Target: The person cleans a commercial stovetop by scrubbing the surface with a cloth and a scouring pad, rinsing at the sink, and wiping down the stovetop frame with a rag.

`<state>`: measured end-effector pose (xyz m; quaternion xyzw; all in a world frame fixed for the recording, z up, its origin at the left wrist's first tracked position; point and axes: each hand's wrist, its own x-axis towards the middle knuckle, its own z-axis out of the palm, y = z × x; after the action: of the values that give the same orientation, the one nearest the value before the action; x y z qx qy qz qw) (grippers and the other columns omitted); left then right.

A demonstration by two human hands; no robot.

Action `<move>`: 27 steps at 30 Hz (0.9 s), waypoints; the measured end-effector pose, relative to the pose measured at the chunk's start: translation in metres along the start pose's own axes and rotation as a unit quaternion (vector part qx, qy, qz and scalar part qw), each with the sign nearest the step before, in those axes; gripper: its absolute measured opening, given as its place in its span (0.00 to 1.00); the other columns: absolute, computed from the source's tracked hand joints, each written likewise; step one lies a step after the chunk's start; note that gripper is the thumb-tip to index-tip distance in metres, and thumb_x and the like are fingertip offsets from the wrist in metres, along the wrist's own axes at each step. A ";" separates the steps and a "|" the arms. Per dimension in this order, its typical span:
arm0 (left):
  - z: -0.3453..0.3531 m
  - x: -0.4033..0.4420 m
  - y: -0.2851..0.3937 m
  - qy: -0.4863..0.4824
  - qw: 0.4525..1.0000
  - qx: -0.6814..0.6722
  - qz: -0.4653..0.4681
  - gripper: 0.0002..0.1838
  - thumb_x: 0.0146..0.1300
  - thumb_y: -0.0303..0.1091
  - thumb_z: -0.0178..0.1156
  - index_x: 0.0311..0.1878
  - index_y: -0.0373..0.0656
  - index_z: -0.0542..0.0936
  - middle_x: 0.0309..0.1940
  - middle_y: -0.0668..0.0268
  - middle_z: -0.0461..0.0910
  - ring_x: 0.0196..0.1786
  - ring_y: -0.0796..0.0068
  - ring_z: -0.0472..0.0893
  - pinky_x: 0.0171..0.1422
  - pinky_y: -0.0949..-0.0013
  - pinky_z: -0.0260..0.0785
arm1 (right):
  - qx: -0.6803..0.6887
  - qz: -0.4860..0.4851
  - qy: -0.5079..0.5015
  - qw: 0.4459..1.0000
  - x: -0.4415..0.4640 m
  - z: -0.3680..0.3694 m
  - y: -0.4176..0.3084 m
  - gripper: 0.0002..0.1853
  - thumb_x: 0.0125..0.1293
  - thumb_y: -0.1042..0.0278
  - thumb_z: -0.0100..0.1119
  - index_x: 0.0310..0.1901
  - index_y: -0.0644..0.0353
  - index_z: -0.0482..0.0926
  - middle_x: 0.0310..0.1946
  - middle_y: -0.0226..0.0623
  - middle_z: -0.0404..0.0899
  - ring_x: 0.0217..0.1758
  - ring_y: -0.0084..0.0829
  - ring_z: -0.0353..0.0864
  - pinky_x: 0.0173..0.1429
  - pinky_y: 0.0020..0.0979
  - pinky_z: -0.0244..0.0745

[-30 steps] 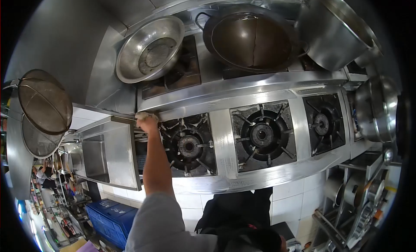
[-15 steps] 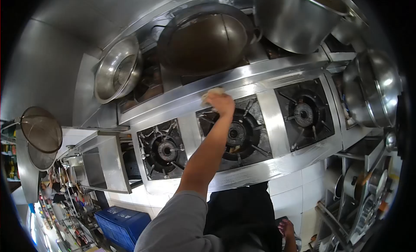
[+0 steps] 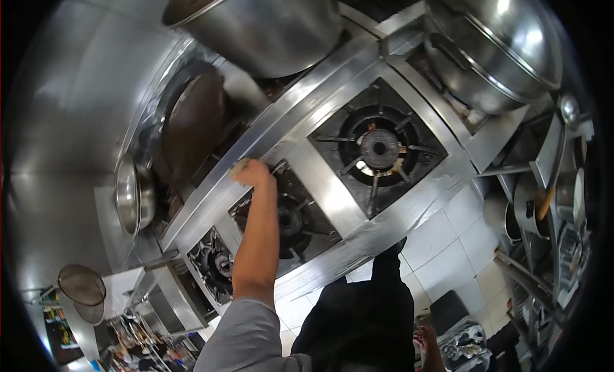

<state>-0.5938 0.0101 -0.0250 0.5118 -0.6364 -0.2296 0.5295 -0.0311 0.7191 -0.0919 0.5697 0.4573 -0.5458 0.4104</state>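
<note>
My left hand (image 3: 255, 174) is closed on a pale cloth (image 3: 240, 168), which it presses on the steel strip behind the middle burner (image 3: 290, 221). The forearm reaches over that burner's grate. My right hand (image 3: 423, 337) hangs low at the right of my body, fingers loosely apart, with nothing visible in it. A larger-looking burner (image 3: 379, 148) lies to the right of the left hand, and another burner (image 3: 224, 264) to its lower left. Wet, whitish streaks show on the steel front edge (image 3: 358, 239).
Behind the burners stand a tall pot (image 3: 275, 33), a dark wok (image 3: 192, 126) and metal bowls (image 3: 131, 196). Large steel pans (image 3: 492, 58) are at upper right. A shelf rack with pots (image 3: 502, 212) stands at right; strainers (image 3: 82, 285) hang at lower left.
The view has swung to the right. My left hand has moved with the cloth from the stove's left end rightward along its back strip. My right hand has come into view.
</note>
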 end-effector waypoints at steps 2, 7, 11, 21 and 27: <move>0.021 -0.058 0.050 -0.107 0.991 0.005 -0.076 0.17 0.58 0.27 0.58 0.50 0.31 0.72 0.45 0.47 0.75 0.49 0.51 0.80 0.55 0.56 0.72 | 0.011 0.026 0.039 0.999 -0.013 0.017 -0.019 0.11 0.74 0.60 0.54 0.53 0.50 0.72 0.36 0.39 0.79 0.30 0.31 0.79 0.36 0.36 0.79; 0.059 -0.150 0.139 -0.231 0.972 0.039 0.001 0.16 0.53 0.25 0.57 0.46 0.30 0.75 0.43 0.46 0.78 0.50 0.48 0.81 0.55 0.54 0.72 | 0.101 -0.004 0.005 0.995 -0.008 0.006 -0.020 0.11 0.74 0.60 0.52 0.54 0.51 0.74 0.33 0.34 0.77 0.29 0.28 0.78 0.32 0.32 0.76; 0.088 -0.185 0.153 -0.374 0.907 -0.103 0.166 0.18 0.52 0.24 0.55 0.48 0.29 0.75 0.47 0.45 0.76 0.53 0.47 0.78 0.58 0.51 0.69 | 0.149 -0.021 0.031 0.988 0.004 -0.008 -0.004 0.10 0.72 0.60 0.54 0.49 0.51 0.76 0.31 0.32 0.76 0.26 0.28 0.77 0.31 0.31 0.77; 0.121 -0.224 0.322 -0.402 0.461 0.044 0.790 0.14 0.59 0.33 0.60 0.49 0.50 0.81 0.46 0.63 0.78 0.52 0.58 0.77 0.56 0.56 0.67 | 0.213 0.035 -0.011 0.976 0.026 0.011 0.031 0.10 0.73 0.66 0.48 0.52 0.50 0.76 0.28 0.28 0.72 0.23 0.24 0.72 0.27 0.29 0.70; 0.155 -0.224 0.282 -0.410 0.280 0.159 0.853 0.18 0.66 0.35 0.52 0.57 0.46 0.78 0.54 0.64 0.76 0.62 0.62 0.73 0.63 0.60 0.65 | 0.196 -0.030 0.008 0.980 0.027 0.033 -0.007 0.13 0.72 0.62 0.51 0.54 0.53 0.76 0.27 0.28 0.73 0.20 0.20 0.68 0.20 0.23 0.61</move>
<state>-0.8684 0.2761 0.0603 -0.4100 -0.8684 0.2788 0.0018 -0.0461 0.6910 -0.1213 0.6295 0.3610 -0.6325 0.2708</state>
